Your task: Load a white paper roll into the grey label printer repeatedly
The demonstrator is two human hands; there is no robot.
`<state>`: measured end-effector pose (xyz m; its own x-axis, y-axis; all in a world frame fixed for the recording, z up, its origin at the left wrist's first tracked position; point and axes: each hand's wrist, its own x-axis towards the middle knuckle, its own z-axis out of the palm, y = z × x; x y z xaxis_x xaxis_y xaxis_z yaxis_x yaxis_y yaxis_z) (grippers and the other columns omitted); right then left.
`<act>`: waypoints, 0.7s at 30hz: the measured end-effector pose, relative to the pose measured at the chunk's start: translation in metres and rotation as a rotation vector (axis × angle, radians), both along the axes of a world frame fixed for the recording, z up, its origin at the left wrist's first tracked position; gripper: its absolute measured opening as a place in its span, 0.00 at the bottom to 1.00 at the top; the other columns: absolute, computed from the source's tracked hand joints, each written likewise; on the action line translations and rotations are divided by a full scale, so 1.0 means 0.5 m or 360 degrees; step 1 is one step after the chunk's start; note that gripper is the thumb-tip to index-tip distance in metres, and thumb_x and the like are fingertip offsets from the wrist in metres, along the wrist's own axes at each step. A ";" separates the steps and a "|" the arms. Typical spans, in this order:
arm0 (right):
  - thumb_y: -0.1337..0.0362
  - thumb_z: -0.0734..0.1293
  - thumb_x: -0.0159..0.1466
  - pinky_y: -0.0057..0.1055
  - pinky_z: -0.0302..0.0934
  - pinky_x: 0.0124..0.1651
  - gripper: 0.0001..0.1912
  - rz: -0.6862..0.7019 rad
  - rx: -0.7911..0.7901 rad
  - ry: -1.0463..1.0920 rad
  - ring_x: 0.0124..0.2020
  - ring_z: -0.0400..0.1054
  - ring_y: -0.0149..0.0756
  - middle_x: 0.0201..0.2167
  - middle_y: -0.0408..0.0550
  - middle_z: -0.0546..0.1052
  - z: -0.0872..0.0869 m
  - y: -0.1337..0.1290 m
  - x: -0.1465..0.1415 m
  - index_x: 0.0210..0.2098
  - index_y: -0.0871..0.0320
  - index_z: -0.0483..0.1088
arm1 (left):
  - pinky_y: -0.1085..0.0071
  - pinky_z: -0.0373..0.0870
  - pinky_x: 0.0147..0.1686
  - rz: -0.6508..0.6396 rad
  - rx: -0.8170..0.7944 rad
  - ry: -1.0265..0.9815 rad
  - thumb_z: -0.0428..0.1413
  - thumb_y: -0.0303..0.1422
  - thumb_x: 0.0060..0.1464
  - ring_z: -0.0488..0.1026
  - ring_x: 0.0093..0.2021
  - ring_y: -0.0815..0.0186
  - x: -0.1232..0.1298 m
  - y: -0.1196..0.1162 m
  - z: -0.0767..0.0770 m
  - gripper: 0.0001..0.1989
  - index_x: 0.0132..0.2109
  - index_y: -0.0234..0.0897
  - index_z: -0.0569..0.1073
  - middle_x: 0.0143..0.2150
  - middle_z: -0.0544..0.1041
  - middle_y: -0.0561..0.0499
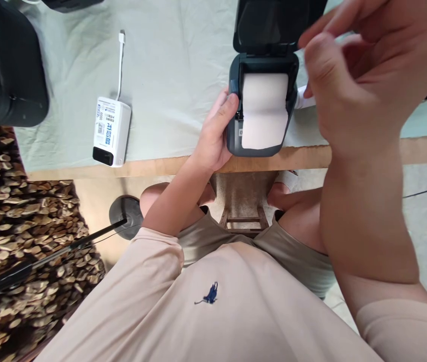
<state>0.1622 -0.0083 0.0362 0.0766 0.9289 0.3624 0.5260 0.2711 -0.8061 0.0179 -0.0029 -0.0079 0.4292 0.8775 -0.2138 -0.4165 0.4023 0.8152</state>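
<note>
A small dark label printer (233,131) rests at the table's front edge with its lid (269,25) raised. A roll of white label paper (265,108) lies inside, its loose end hanging over the front part. My left hand (217,128) grips the printer's left side, thumb on the top rim and fingers around the outer wall. Above the printer's right side, my right hand (364,65) is raised with bent, parted fingers and nothing visible in them. One fingertip is close to the lid's right edge; contact is unclear. Part of a white rolled item (306,98) shows behind that hand.
A white power bank (111,130) with a short cable (120,60) lies to the left on the cloth-covered table (168,75). A black case (9,65) stands at the far left. Below are a stand with a round base (124,216) and stacked firewood (28,211).
</note>
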 end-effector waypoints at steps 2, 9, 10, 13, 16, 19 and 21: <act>0.63 0.56 0.53 0.22 0.50 0.26 0.12 0.0030 -0.0078 -0.0448 0.25 0.55 0.17 0.29 0.41 0.66 -0.003 -0.004 0.007 0.35 0.58 0.64 | 0.65 0.64 0.48 -0.0027 0.0030 0.0023 0.42 0.35 0.52 0.61 0.53 0.64 -0.001 -0.002 0.003 0.12 0.43 0.39 0.62 0.39 0.69 0.54; 0.56 0.58 0.49 0.27 0.47 0.31 0.16 0.0134 -0.0509 -0.1055 0.28 0.57 0.24 0.30 0.36 0.68 0.001 -0.004 0.007 0.39 0.45 0.61 | 0.68 0.65 0.47 -0.0017 -0.0015 0.0102 0.46 0.36 0.49 0.60 0.53 0.61 0.000 -0.006 0.009 0.11 0.42 0.43 0.63 0.34 0.70 0.52; 0.56 0.58 0.49 0.28 0.48 0.32 0.17 0.0139 -0.0556 -0.1088 0.29 0.58 0.25 0.31 0.36 0.68 0.002 -0.004 0.006 0.40 0.44 0.60 | 0.68 0.65 0.46 -0.0034 0.0013 0.0094 0.45 0.35 0.50 0.61 0.53 0.61 0.001 -0.006 0.010 0.10 0.41 0.43 0.63 0.34 0.70 0.51; 0.57 0.58 0.48 0.29 0.50 0.34 0.18 0.0187 -0.0578 -0.1065 0.33 0.60 0.28 0.33 0.36 0.68 0.000 -0.001 0.007 0.41 0.45 0.60 | 0.67 0.67 0.43 -0.0072 0.0055 0.0109 0.43 0.35 0.51 0.61 0.52 0.60 0.002 -0.005 0.012 0.10 0.40 0.43 0.62 0.36 0.70 0.51; 0.58 0.60 0.47 0.29 0.53 0.36 0.19 0.0194 -0.0547 -0.0987 0.35 0.61 0.27 0.35 0.34 0.68 -0.005 0.001 0.007 0.40 0.45 0.59 | 0.66 0.68 0.41 -0.0095 0.0025 0.0137 0.45 0.37 0.49 0.60 0.53 0.59 0.000 -0.004 0.013 0.10 0.40 0.47 0.63 0.39 0.70 0.53; 0.59 0.61 0.46 0.26 0.54 0.33 0.20 0.0169 -0.0492 -0.0916 0.29 0.59 0.22 0.35 0.32 0.67 -0.002 -0.005 0.004 0.40 0.46 0.59 | 0.65 0.67 0.45 -0.0090 0.0004 0.0125 0.46 0.38 0.48 0.57 0.55 0.60 -0.002 -0.003 0.011 0.11 0.41 0.47 0.63 0.41 0.70 0.53; 0.61 0.61 0.46 0.23 0.51 0.28 0.19 0.0161 -0.0399 -0.0775 0.25 0.56 0.17 0.35 0.33 0.67 0.002 -0.010 0.004 0.39 0.49 0.60 | 0.65 0.65 0.49 -0.0080 0.0014 0.0093 0.46 0.37 0.49 0.56 0.56 0.61 -0.003 -0.002 0.009 0.11 0.41 0.44 0.63 0.41 0.70 0.53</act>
